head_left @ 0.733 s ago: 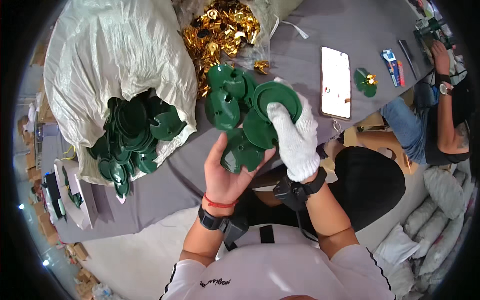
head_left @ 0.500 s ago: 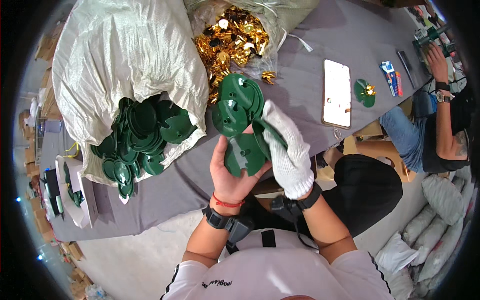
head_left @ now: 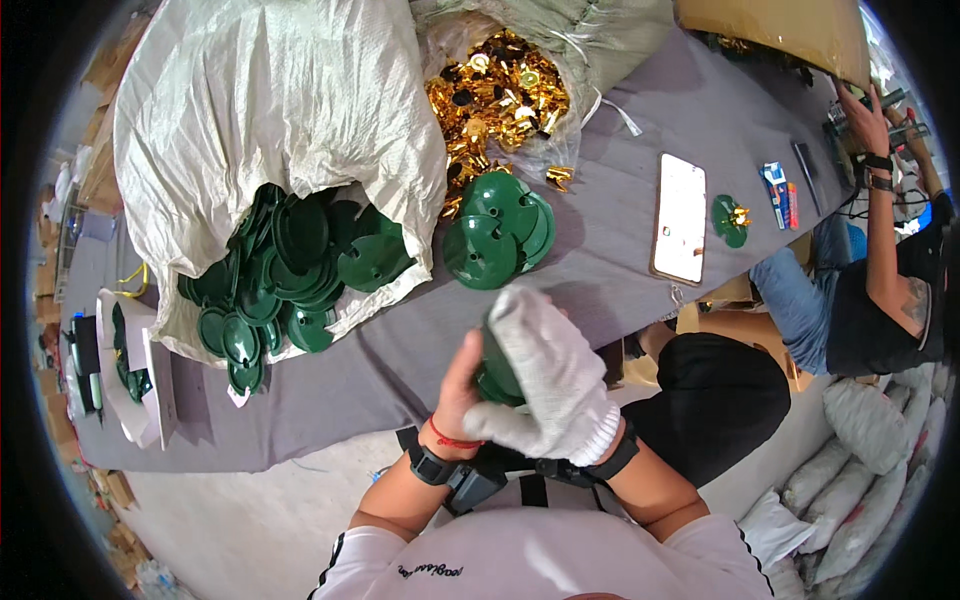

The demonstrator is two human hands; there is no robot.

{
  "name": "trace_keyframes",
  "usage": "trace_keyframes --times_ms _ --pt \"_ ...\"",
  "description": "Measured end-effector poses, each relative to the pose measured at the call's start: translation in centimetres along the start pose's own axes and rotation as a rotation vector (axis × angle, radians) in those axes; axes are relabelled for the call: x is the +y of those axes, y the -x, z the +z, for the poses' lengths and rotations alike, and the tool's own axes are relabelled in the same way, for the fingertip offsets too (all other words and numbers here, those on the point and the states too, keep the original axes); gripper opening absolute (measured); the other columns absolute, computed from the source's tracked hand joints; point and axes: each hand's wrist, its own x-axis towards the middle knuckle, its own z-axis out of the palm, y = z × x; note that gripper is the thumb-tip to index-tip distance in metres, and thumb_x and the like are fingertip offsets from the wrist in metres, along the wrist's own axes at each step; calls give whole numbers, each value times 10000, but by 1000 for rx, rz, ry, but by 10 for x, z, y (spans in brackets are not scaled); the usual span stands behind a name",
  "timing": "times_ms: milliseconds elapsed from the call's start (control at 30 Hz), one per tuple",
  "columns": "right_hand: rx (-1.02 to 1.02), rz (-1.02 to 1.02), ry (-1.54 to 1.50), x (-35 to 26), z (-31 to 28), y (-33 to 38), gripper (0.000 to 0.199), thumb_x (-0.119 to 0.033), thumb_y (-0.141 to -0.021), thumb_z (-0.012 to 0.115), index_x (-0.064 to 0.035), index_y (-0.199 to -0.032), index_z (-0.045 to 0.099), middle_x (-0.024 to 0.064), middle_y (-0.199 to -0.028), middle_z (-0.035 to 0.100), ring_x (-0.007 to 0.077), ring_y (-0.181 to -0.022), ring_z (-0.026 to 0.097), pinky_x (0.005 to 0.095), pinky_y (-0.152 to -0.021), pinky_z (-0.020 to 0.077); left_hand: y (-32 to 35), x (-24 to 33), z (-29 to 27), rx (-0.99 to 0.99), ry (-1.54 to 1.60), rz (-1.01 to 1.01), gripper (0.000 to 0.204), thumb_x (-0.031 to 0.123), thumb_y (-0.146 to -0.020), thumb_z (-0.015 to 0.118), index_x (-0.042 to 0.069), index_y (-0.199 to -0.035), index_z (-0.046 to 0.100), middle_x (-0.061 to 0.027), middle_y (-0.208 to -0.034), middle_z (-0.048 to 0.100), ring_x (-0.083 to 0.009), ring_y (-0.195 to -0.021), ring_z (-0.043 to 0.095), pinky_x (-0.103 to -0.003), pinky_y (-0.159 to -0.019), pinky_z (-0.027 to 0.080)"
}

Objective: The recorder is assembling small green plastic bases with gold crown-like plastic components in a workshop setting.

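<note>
Close to my body, just off the table's front edge, my two hands are together around green plastic discs. My bare left hand, with a red string at the wrist, grips them from the left. Over their right side lies my right hand in a white knitted glove, its fingers wrapped across and hiding much of them. How many discs are held cannot be made out. Beyond my hands, a small pile of shiny green discs rests on the grey-covered table.
At left, a white woven sack spills green discs. Behind the pile, a clear bag holds gold pieces. A phone and a green-and-gold piece lie rightward. A co-worker's hand touches a cardboard box.
Both hands have drawn back from the pile toward my body. The discs, held apart before, are now together between them. A cardboard box has come into view by the co-worker's raised hand.
</note>
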Motion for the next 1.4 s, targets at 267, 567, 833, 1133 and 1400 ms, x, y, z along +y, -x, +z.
trace_keyframes --times_ms 267,567,833,1133,1400 --pt "-33 135 551 37 -17 -83 1064 -482 -675 787 106 -1420 305 280 -1351 468 425 -1257 436 494 -1078 320 0 24 -23 -69 257 81 724 484 -900 520 129 -1496 313 -153 -1501 377 -328 -1395 346 -591 -1045 365" --pt "-262 50 720 50 13 -91 973 -508 -734 705 9 -1457 309 172 -1357 499 368 -1292 401 586 -1148 162 3 30 -17 132 84 138 640 373 -854 539 57 -1400 427 -158 -1290 543 -305 -1226 503 -538 -985 440" --pt "-276 -16 627 52 21 -95 766 -368 -740 731 16 -1342 454 127 -1113 604 310 -1198 472 579 -1159 161 6 28 -15 70 97 168 676 348 -857 537 90 -1456 361 -151 -1282 527 -311 -1228 494 -539 -996 430" --pt "360 174 12 61 10 -78 553 -139 -796 753 7 -1275 518 149 -1076 636 242 -999 628 327 -912 491 -6 35 -14 -10 146 137 724 385 -860 525 87 -1489 325 -206 -1495 368 -350 -1372 371 -520 -1019 415" --pt "673 384 -715 82 -22 -68 518 -54 -901 635 11 -1374 435 93 -1153 611 169 -999 621 274 -828 526 -15 28 -25 -66 152 106 778 395 -845 536 124 -1524 270 -181 -1554 278 -342 -1425 295 -537 -1057 379"
